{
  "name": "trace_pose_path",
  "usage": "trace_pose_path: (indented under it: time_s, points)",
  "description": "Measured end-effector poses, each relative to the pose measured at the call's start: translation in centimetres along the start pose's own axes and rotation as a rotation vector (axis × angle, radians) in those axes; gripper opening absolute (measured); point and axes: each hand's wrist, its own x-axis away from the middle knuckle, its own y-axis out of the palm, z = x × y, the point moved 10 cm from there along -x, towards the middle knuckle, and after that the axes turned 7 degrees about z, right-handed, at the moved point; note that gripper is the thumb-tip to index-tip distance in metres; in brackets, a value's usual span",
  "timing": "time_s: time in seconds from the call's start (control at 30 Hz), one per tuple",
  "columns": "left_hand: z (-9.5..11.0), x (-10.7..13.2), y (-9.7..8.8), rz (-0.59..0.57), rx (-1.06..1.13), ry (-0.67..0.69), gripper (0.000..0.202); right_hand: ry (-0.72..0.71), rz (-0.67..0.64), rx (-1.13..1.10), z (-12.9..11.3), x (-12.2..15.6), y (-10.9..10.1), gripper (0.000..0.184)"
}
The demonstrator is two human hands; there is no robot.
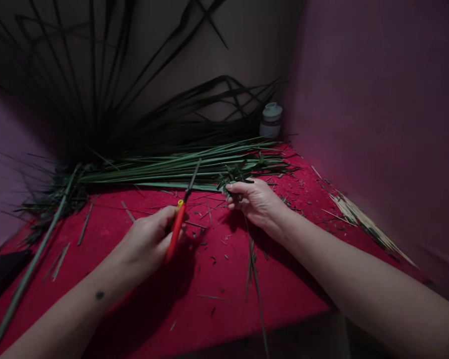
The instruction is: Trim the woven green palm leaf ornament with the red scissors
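Note:
My left hand [149, 242] is closed round a pair of scissors [179, 214] with orange-red handles. Its dark blades point up and away toward the leaf pile. My right hand [256, 199] is closed on a small woven piece of green palm leaf [232, 175], held just above the red cloth. Thin leaf strips [253, 269] trail down from that hand toward me. The two hands are a short gap apart, with the scissor blades to the left of the leaf piece.
A pile of long green palm leaves [179, 167] lies across the back of the red cloth [134, 299]. A white lidded jar [271, 119] stands in the far corner. Pale stripped midribs [359, 219] lie along the right wall. Small leaf cuttings are scattered about.

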Motion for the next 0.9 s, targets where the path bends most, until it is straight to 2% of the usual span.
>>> trace_pose_path:
  time_s: [0.07, 0.17, 0.27, 0.33, 0.4, 0.47, 0.6, 0.77, 0.9]
  points:
    - [0.0, -0.2, -0.5, 0.042, 0.170, -0.078, 0.024, -0.067, -0.051, 0.101, -0.8, 0.0, 0.3, 0.014]
    - [-0.2, -0.3, -1.6, 0.174, 0.339, -0.173, 0.028, -0.238, -0.210, 0.360, -1.9, 1.2, 2.1, 0.009]
    - [0.0, -0.6, -2.3, 0.258, 0.463, -0.160, 0.028, -0.440, -0.360, 0.586, -2.3, 3.5, 4.3, 0.007]
    - [0.2, -0.8, -2.3, 0.255, 0.528, -0.127, 0.027, -0.576, -0.423, 0.644, -2.6, 5.2, 5.4, 0.016]
    - [0.3, -1.0, -2.1, 0.224, 0.557, -0.100, 0.026, -0.629, -0.457, 0.643, -2.5, 6.2, 5.9, 0.023]
    - [0.4, -1.1, -1.9, 0.179, 0.559, -0.079, 0.026, -0.547, -0.428, 0.609, -1.9, 6.0, 5.7, 0.024]
    - [1.0, -1.0, -0.9, 0.064, 0.565, -0.032, 0.026, -0.292, -0.377, 0.616, -0.2, 4.8, 5.0, 0.023]
    - [0.1, -0.7, 0.2, 0.012, 0.630, -0.127, 0.022, -0.097, -0.522, 0.658, 1.5, 5.1, 5.8, 0.019]
    - [-0.2, -0.5, 1.0, -0.054, 0.718, -0.160, 0.024, -0.008, -0.612, 0.769, 2.4, 5.3, 6.2, 0.011]
